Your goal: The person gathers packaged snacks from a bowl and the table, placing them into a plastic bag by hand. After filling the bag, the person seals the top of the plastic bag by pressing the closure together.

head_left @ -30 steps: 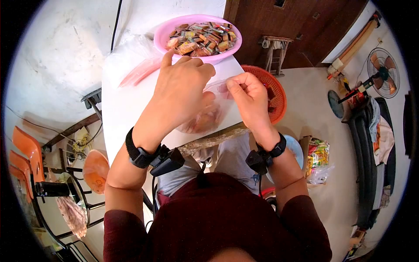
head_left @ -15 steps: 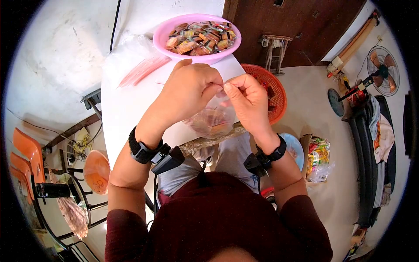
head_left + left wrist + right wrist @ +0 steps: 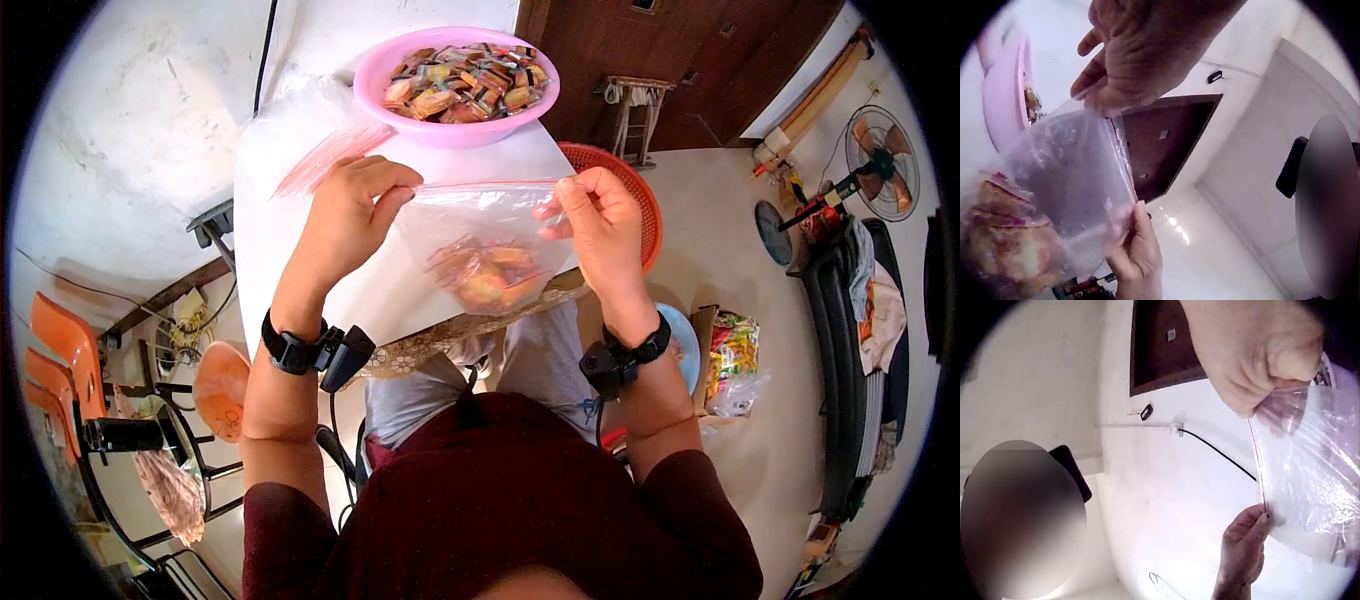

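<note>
A clear zip bag [image 3: 450, 215] with a red line along its top hangs between both hands, stretched wide over the table. Several small wrapped snacks [image 3: 490, 278], golden-brown, lie in its bottom. At the bag's top left corner, my left hand [image 3: 343, 218] pinches the edge between thumb and fingers. My right hand [image 3: 608, 228] pinches the top right corner, some of its fingers behind the film. In the left wrist view, the red zip strip [image 3: 1120, 150] runs straight from one hand to the other, and the snacks [image 3: 1013, 247] sag at lower left.
Beyond the bag, a pink basin [image 3: 372, 98] full of wrapped snacks [image 3: 470, 85] stands on the white table [image 3: 270, 235]. Flat bags [image 3: 325, 160] with pink edges are stacked left of it. A red basket [image 3: 648, 205] is beside the table's right edge, a blue basin [image 3: 683, 335] lower down.
The hands were close together at the bag's top; they have moved apart, the left hand leftward, and the bag's top edge is now pulled out straight between them.
</note>
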The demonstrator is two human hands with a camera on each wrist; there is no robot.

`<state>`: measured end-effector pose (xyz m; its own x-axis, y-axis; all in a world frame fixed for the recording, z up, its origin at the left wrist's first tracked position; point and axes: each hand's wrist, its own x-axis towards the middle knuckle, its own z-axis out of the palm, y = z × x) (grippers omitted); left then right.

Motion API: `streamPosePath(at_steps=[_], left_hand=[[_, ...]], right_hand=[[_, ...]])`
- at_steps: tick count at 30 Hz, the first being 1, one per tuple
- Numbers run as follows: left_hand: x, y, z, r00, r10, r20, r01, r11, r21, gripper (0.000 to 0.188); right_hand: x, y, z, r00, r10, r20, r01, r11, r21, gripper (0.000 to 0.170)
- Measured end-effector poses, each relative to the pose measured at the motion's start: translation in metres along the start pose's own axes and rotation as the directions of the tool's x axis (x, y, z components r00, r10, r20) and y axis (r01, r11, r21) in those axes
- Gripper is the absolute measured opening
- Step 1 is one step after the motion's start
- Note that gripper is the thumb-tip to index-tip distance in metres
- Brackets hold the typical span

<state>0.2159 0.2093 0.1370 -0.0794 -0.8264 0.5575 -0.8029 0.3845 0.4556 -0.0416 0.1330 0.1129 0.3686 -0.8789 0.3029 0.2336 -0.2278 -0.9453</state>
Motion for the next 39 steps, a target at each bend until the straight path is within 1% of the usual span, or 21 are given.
streamPosePath(at_steps=[1, 4, 10, 13, 16, 19, 22, 24, 25, 26, 29, 30, 32, 33, 34, 35, 37, 39], left_hand=[[-0.003, -0.002, 0.001, 0.999, -0.018, -0.037, 0.017, 1.0, -0.017, 0.007], [-0.008, -0.005, 0.003, 0.994, -0.105, -0.039, 0.099, 0.988, -0.122, 0.008], [-0.017, -0.02, 0.008, 0.978, -0.21, 0.011, 0.203, 0.927, -0.316, 0.005], [-0.019, -0.028, 0.008, 0.954, -0.287, 0.09, 0.295, 0.838, -0.459, 0.006], [-0.021, -0.035, 0.013, 0.976, -0.203, 0.083, 0.214, 0.799, -0.561, 0.008], [-0.022, -0.036, 0.023, 0.987, -0.155, 0.043, 0.137, 0.669, -0.73, 0.006], [-0.017, -0.019, 0.041, 0.957, -0.286, -0.043, 0.09, 0.436, -0.896, 0.004], [-0.018, -0.021, 0.046, 0.956, -0.292, -0.028, 0.069, 0.317, -0.946, 0.007], [-0.017, -0.02, 0.048, 0.956, -0.294, -0.02, 0.058, 0.255, -0.965, 0.009], [-0.016, -0.016, 0.052, 0.94, -0.335, -0.069, 0.029, 0.278, -0.96, 0.011], [-0.011, -0.001, 0.051, 0.884, -0.449, -0.125, 0.046, 0.351, -0.935, 0.011], [-0.011, -0.001, 0.051, 0.876, -0.46, -0.143, 0.043, 0.37, -0.928, 0.011], [-0.011, -0.001, 0.05, 0.86, -0.479, -0.177, 0.04, 0.409, -0.911, 0.011], [-0.011, 0.0, 0.05, 0.851, -0.493, -0.182, 0.047, 0.417, -0.908, 0.011], [-0.011, 0.0, 0.05, 0.842, -0.507, -0.187, 0.054, 0.424, -0.904, 0.011], [-0.011, 0.001, 0.05, 0.833, -0.52, -0.189, 0.064, 0.43, -0.901, 0.01], [-0.008, 0.005, 0.051, 0.832, -0.515, -0.208, 0.058, 0.453, -0.89, 0.01], [-0.007, 0.014, 0.053, 0.835, -0.511, -0.203, 0.07, 0.465, -0.883, 0.009]], right_hand=[[0.0, 0.0, -0.001, 1.0, 0.009, -0.005, -0.009, 1.0, 0.0, 0.015], [0.0, 0.004, -0.003, 0.999, 0.028, -0.021, -0.028, 1.0, 0.0, 0.016], [0.0, 0.006, -0.007, 0.999, 0.044, -0.031, -0.044, 0.999, 0.012, 0.018], [0.0, 0.006, -0.008, 0.999, 0.046, -0.027, -0.045, 0.999, 0.03, 0.019], [0.001, 0.008, -0.01, 0.998, 0.053, -0.024, -0.052, 0.997, 0.055, 0.021], [0.001, 0.01, -0.011, 0.997, 0.073, -0.039, -0.069, 0.993, 0.097, 0.022], [0.001, 0.011, -0.014, 0.995, 0.089, -0.038, -0.084, 0.989, 0.12, 0.022], [0.001, 0.015, -0.021, 0.996, 0.088, -0.026, -0.085, 0.989, 0.117, 0.021], [0.001, 0.015, -0.023, 0.996, 0.09, -0.027, -0.087, 0.993, 0.085, 0.021], [0.0, 0.015, -0.025, 0.995, 0.091, -0.027, -0.09, 0.995, 0.053, 0.02], [0.001, 0.009, -0.034, 0.997, 0.074, -0.02, -0.076, 0.993, -0.092, 0.018], [0.003, 0.007, -0.038, 0.998, 0.065, -0.014, -0.067, 0.987, -0.147, 0.018], [0.011, 0.008, -0.051, 0.995, -0.048, -0.089, 0.023, 0.964, -0.263, 0.017], [0.015, 0.004, -0.05, 0.987, -0.107, -0.121, 0.063, 0.944, -0.323, 0.017], [0.016, -0.003, -0.048, 0.967, -0.205, -0.153, 0.114, 0.882, -0.458, 0.013], [0.017, -0.009, -0.041, 0.944, -0.321, -0.075, 0.229, 0.804, -0.549, 0.013], [0.017, -0.022, -0.007, 0.857, -0.504, 0.103, 0.429, 0.591, -0.683, 0.014], [0.02, -0.033, 0.03, 0.712, -0.626, 0.319, 0.618, 0.344, -0.707, 0.024]])
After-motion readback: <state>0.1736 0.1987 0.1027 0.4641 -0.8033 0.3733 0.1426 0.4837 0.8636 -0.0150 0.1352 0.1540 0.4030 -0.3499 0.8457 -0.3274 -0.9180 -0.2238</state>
